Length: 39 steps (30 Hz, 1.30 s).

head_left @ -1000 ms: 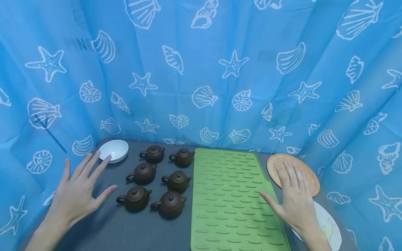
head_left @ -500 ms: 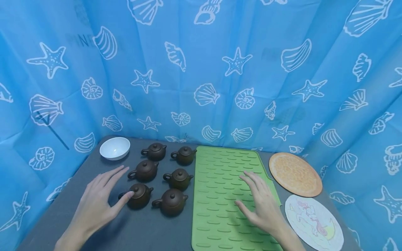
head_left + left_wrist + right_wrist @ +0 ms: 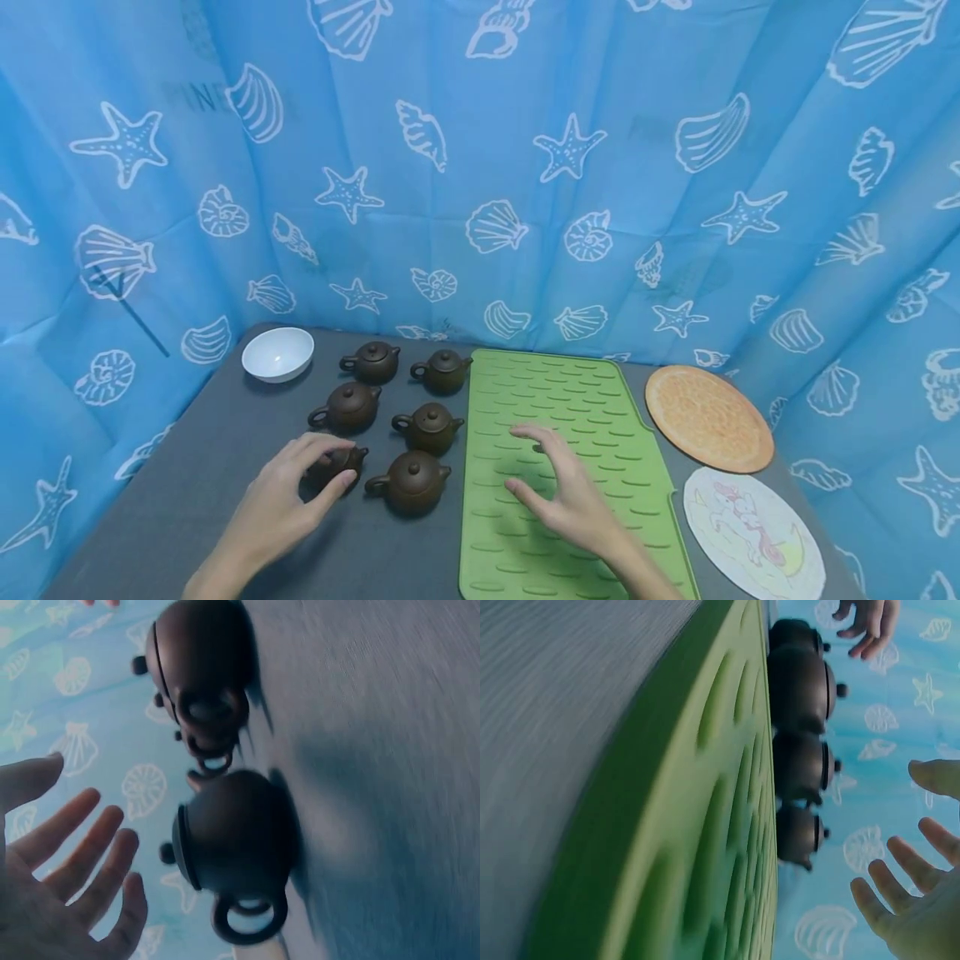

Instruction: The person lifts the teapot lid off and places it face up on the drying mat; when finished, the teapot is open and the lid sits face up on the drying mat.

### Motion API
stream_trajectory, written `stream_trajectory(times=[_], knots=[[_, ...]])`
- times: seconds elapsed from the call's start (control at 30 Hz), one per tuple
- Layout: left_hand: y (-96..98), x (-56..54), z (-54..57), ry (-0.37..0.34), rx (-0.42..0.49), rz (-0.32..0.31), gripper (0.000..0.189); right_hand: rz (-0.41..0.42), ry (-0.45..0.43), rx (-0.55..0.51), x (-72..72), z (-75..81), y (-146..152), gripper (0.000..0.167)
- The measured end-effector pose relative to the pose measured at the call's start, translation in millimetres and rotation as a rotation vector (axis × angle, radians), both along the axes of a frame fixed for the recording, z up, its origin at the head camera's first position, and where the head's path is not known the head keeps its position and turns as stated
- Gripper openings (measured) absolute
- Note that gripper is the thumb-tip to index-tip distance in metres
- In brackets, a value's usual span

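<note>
Several dark brown teapots stand in two columns on the grey table. My left hand (image 3: pixel 281 496) is over the nearest left teapot (image 3: pixel 341 467), fingers spread and partly covering it in the head view. In the left wrist view, a gap shows between that hand (image 3: pixel 82 885) and the lid knob of the closest teapot (image 3: pixel 236 832). My right hand (image 3: pixel 566 500) hovers over the green ridged mat (image 3: pixel 540 392) with fingers loosely bent and nothing in them. To its left stands the nearest right teapot (image 3: pixel 411 485), its spout toward the mat.
A white bowl (image 3: pixel 277 354) sits at the back left. Right of the mat lie a round orange-brown disc (image 3: pixel 708 417) and a white disc with a coloured drawing (image 3: pixel 750 533). A blue shell-print curtain (image 3: pixel 495 167) surrounds the table's back and sides.
Both hands have moved inward. The left has come from near the bowl to above the nearest left teapot; the right has shifted left from the discs to over the mat.
</note>
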State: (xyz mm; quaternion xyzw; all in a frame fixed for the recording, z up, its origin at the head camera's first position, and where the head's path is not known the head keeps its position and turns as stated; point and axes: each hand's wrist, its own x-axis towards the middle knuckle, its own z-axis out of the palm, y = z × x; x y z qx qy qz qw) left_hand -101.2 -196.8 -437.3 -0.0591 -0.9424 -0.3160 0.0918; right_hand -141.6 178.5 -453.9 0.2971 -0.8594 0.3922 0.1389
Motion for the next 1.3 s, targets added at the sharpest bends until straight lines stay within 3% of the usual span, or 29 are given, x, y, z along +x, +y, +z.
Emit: stream_trajectory(times=[0.23,0.37,0.57,0.83,1.3], knots=[[17.3,-5.7,-3.3,-0.145,0.130,-0.027,0.027,0.124,-0.192,-0.114,-3.1,1.7,-33.8,0.049],[26.9,-8.5,-5.0,-0.229,0.205,-0.008,0.025,0.202,-0.324,-0.175,-6.8,1.3,-54.2,0.041],[31.0,-9.1,-12.4,-0.328,0.319,0.028,0.026,0.214,-0.481,-0.216,-14.7,-4.8,-81.6,0.039],[28.5,-11.8,-25.6,-0.374,0.461,-0.025,0.026,0.195,-0.485,-0.172,-24.4,-9.2,-106.0,0.031],[37.3,-15.1,-29.5,-0.378,0.513,0.051,0.019,0.165,-0.446,-0.121,-31.5,-13.6,-113.2,0.013]])
